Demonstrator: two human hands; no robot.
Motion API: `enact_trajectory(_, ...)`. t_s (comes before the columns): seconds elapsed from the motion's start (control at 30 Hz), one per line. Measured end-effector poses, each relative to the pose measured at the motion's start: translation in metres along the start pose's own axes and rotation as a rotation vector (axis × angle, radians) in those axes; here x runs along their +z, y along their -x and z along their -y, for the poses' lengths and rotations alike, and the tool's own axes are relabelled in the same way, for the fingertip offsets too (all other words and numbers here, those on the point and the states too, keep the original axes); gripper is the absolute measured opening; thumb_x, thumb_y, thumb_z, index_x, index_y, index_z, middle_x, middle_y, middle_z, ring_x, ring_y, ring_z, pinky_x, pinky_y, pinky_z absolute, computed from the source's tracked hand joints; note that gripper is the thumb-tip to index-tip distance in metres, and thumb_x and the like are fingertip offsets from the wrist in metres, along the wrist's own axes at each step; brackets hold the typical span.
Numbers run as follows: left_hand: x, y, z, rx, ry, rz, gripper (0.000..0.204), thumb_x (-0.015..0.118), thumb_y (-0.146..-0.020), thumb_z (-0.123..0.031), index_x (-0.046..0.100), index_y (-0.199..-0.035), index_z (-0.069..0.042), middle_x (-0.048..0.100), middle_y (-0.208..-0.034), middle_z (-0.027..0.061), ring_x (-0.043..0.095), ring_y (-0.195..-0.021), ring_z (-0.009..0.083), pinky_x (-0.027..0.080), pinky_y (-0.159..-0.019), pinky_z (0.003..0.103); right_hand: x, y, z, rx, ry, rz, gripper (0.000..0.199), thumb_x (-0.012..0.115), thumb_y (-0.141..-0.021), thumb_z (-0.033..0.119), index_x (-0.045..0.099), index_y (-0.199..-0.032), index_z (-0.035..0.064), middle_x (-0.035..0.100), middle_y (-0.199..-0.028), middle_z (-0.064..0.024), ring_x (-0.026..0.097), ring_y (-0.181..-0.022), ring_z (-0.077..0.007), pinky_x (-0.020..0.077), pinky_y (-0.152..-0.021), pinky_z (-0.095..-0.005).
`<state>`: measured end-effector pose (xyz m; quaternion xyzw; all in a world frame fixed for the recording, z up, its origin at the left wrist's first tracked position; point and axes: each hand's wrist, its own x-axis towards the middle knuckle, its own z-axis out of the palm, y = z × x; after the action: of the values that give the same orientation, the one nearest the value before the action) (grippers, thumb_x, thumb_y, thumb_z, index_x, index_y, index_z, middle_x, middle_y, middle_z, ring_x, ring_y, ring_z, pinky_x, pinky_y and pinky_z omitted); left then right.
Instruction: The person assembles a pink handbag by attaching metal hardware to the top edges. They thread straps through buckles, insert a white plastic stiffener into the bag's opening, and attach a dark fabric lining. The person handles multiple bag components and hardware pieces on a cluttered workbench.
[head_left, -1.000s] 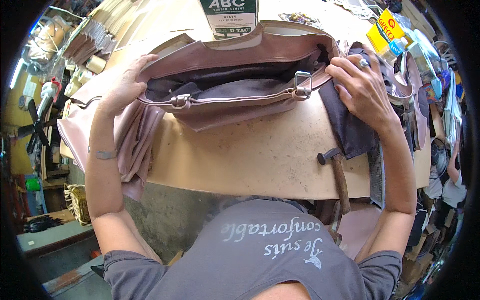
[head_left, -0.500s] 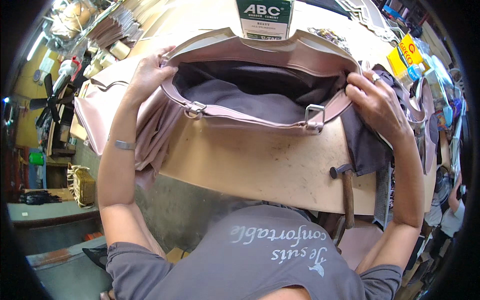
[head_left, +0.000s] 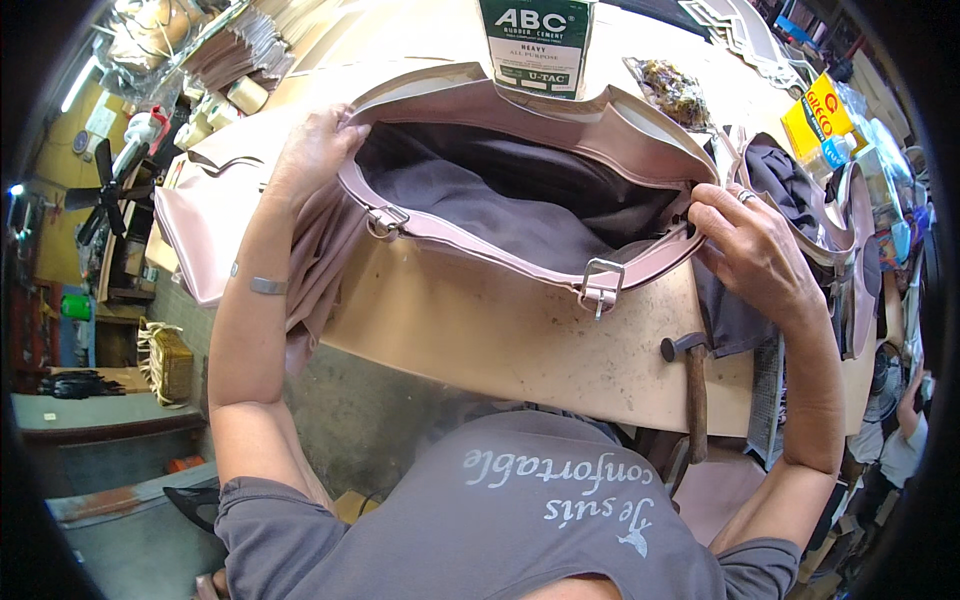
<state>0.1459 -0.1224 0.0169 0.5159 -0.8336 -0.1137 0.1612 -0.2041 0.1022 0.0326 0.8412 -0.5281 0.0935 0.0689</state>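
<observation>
A pink handbag (head_left: 560,130) with a dark fabric lining (head_left: 480,195) is spread wide at its mouth above the worktable. My left hand (head_left: 312,155) pinches the bag's left end at the rim, and my right hand (head_left: 745,240) grips its right end. Along the near rim sit two metal buckles, one at the left (head_left: 388,220) and one at the right (head_left: 601,284). Pink folded material (head_left: 322,270) hangs over the table edge beneath my left forearm. Both thumbs and fingers are closed on the rim; the fingertips inside are partly hidden.
A hammer (head_left: 695,385) lies at the table's near edge. Behind the bag stands a green and white can (head_left: 537,50), with a plastic bag of small pieces (head_left: 668,92) beside it. More pink bag parts (head_left: 850,250) lie right; a yellow package (head_left: 822,112) is farther back. Thread spools (head_left: 247,96) stand left.
The bag has tilted, its right end and right buckle coming lower and nearer. My right hand has moved down slightly with it, and more of the lining shows.
</observation>
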Motion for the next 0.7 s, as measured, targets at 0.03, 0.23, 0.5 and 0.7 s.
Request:
enact_trajectory(0.03, 0.001, -0.001, 0.002, 0.016, -0.008, 0.001, 0.028, 0.058, -0.078, -0.018, 0.059, -0.094, 0.005, 0.062, -0.073, 0.0195, 0.061, -0.068, 0.0276, 0.047, -0.067, 0.036, 0.000, 0.000, 0.000, 0.001, 0.000, 0.005, 0.036, 0.068, -0.057, -0.001, 0.051, -0.089, 0.0033, 0.054, -0.101, -0.0101, 0.056, -0.086, -0.0290, 0.0470, -0.073, -0.0370)
enact_trajectory(0.23, 0.004, 0.003, -0.012, 0.023, 0.016, -0.016, 0.024, 0.054, -0.081, -0.016, 0.058, -0.090, 0.006, 0.060, -0.076, 0.0218, 0.060, -0.072, 0.0312, 0.045, -0.070, 0.038, 0.002, -0.004, 0.008, -0.054, 0.077, -0.097, 0.019, 0.065, -0.064, 0.004, 0.050, -0.077, 0.0025, 0.050, -0.085, -0.0074, 0.055, -0.074, -0.0231, 0.0482, -0.065, -0.0324)
enact_trajectory(0.5, 0.009, -0.002, -0.002, 0.053, -0.051, -0.023, 0.023, 0.050, -0.084, -0.015, 0.058, -0.087, 0.006, 0.060, -0.074, 0.0203, 0.059, -0.069, 0.0277, 0.045, -0.066, 0.036, 0.004, -0.005, 0.007, -0.056, 0.090, -0.066, 0.015, 0.063, -0.066, 0.005, 0.050, -0.074, 0.0028, 0.050, -0.084, -0.0063, 0.054, -0.073, -0.0224, 0.0478, -0.063, -0.0328)
enact_trajectory(0.7, 0.004, -0.017, 0.010, -0.100, 0.172, 0.122, 0.023, 0.048, -0.085, -0.014, 0.058, -0.089, 0.006, 0.060, -0.070, 0.0125, 0.057, -0.066, 0.0182, 0.045, -0.063, 0.030, -0.003, -0.003, 0.005, 0.015, 0.093, 0.000, 0.013, 0.062, -0.067, 0.005, 0.051, -0.073, 0.0040, 0.053, -0.076, -0.0071, 0.056, -0.068, -0.0238, 0.0466, -0.061, -0.0336)
